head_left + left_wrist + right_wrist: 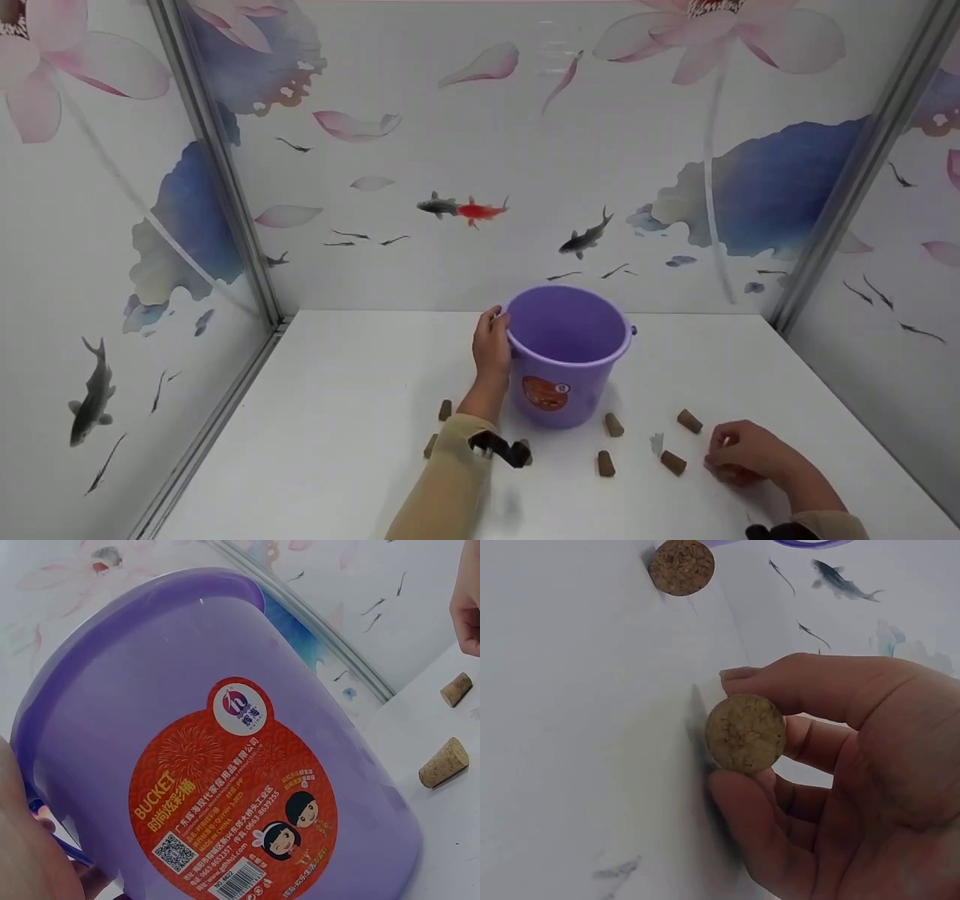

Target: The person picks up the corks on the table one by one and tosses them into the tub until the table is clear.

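A purple bucket point(592, 386) with a red label stands upright, its mouth facing up. My left hand point(492, 346) grips its left side near the rim; in the left wrist view part of that hand lies by the bucket's thin handle. Lower right, my right hand point(754, 456) is low over the white table. In the right wrist view, its thumb and finger pinch a cork stopper point(745, 734), seen end-on. The head view does not show this cork. Nearest to the right hand lie two loose corks, one farther back point(689, 421) and one closer point(673, 463).
More tapered corks lie in front of the bucket, including one cork point(614, 425) and another cork point(606, 463). Left of the bucket are a cork point(445, 409) and others partly behind the left arm. Printed wall panels point(375, 270) enclose the white table point(337, 420) at back and sides.
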`<move>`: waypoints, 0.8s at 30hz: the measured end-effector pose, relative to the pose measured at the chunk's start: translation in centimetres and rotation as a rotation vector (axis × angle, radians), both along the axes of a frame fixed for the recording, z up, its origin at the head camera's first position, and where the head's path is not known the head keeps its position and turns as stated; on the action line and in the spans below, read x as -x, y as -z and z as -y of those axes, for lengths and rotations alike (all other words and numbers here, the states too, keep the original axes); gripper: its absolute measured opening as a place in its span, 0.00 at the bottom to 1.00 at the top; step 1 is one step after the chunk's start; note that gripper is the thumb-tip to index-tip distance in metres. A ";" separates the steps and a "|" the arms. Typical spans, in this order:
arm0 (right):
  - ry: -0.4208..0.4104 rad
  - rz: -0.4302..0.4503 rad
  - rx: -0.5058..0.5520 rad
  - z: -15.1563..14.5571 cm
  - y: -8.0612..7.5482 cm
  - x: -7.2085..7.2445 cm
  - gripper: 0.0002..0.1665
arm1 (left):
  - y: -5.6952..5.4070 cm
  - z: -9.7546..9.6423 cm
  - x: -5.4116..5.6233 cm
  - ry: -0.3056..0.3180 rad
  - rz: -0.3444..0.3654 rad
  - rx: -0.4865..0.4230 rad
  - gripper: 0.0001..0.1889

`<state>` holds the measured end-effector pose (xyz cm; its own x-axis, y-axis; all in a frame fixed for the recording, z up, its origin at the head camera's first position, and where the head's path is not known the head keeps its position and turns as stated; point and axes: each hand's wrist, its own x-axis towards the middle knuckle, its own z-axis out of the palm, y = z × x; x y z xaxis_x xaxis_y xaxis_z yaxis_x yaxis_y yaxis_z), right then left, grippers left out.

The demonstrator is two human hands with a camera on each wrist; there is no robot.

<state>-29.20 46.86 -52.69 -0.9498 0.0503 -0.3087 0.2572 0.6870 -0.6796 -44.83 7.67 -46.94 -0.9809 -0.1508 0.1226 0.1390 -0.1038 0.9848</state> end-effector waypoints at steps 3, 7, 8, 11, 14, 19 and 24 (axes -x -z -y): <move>0.011 0.006 0.014 -0.1 -0.2 -0.3 0.10 | 0.0 -0.1 -0.2 0.001 0.009 0.006 0.28; 0.047 -0.011 0.017 0.2 -0.7 -0.5 0.10 | -0.2 -0.1 -0.3 -0.014 0.014 0.015 0.27; 0.066 -0.018 0.011 0.3 -0.9 -0.5 0.09 | -0.2 -0.1 -0.3 -0.016 0.015 0.016 0.27; 0.111 -0.043 -0.004 0.6 -1.4 -0.4 0.09 | -0.4 -0.1 -0.2 -0.017 0.010 0.027 0.27; 0.149 -0.069 0.009 0.9 -2.0 -0.3 0.08 | -0.5 -0.1 -0.2 -0.016 0.004 0.041 0.27; 0.164 -0.111 0.125 1.6 -3.2 0.0 0.09 | -0.6 0.0 -0.2 -0.019 0.006 0.037 0.27; 0.183 -0.158 0.313 2.1 -4.1 0.4 0.10 | -0.5 0.2 -0.2 -0.031 -0.012 0.021 0.27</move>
